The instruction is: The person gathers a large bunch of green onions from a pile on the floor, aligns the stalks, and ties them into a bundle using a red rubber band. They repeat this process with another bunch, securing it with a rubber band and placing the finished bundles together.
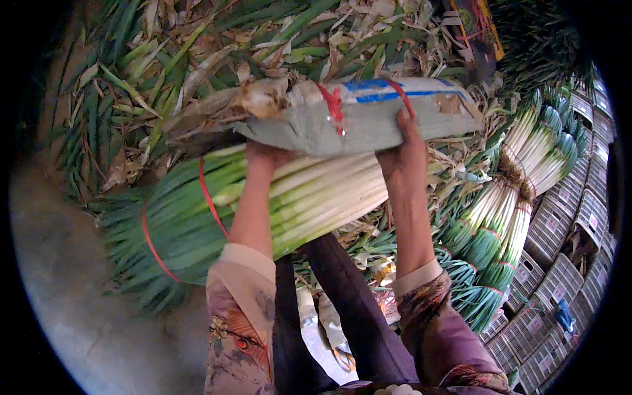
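Note:
A long block wrapped in grey sheeting and white-and-blue sack material (365, 126) is held between my two hands, with red ties around it. My right hand (407, 148) grips its lower edge near the right end, thumb up on the grey face. My left hand (266, 157) is under the lower edge further left, its fingers hidden behind the block. Below and behind my wrists lies a large bundle of long green onions (321, 192), green leaves to the left and white stalks to the right. Red bands (210, 195) circle its leafy part.
Loose leaves and dry peelings (296, 39) cover the ground ahead. Bare concrete floor (64, 276) shows at the left. Tied onion bundles (498, 217) are piled at the right, beside grey plastic crates (548, 227). Between my legs stands a shiny metal object (321, 340).

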`<state>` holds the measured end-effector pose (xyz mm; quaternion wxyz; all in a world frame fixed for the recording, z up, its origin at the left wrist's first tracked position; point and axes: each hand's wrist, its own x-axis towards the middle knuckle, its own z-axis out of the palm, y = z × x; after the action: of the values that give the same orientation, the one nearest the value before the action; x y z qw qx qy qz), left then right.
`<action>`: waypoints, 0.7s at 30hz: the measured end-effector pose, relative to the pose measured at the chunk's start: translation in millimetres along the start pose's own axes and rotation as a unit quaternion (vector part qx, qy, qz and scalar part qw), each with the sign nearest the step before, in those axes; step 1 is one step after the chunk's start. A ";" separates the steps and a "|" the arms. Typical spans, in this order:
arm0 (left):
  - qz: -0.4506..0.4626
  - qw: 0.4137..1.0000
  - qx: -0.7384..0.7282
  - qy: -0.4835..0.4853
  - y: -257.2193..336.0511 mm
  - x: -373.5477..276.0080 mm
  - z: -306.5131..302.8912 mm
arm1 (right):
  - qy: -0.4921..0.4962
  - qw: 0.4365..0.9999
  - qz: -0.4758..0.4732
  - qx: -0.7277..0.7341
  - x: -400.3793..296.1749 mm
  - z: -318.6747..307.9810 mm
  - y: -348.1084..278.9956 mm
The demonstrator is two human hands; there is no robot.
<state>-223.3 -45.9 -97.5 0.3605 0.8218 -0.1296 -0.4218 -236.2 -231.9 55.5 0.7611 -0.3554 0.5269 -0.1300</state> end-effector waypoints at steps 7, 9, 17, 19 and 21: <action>0.005 0.967 0.199 0.158 52.1 -67.0 29.2 | -0.016 0.999 -0.030 -0.023 -25.9 -13.5 -17.6; -0.067 0.960 0.253 0.104 70.1 -71.1 17.9 | -0.055 0.995 -0.074 -0.035 -13.9 19.5 -30.3; -0.050 0.962 0.243 0.115 69.5 -55.7 15.0 | -0.369 0.737 -0.407 -0.392 111.2 81.2 -103.1; -0.049 0.959 0.240 0.141 49.6 -53.6 13.4 | -0.271 0.644 -0.475 -0.536 79.8 36.1 -54.7; -0.072 0.974 0.200 0.075 48.8 -43.9 7.2 | -0.189 0.529 -0.444 -0.698 55.5 -35.1 -10.0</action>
<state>-251.3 -61.1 -39.7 0.1666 0.9137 -0.1244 -0.3492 -243.0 -285.0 16.2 0.1960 -0.9778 0.0680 0.0287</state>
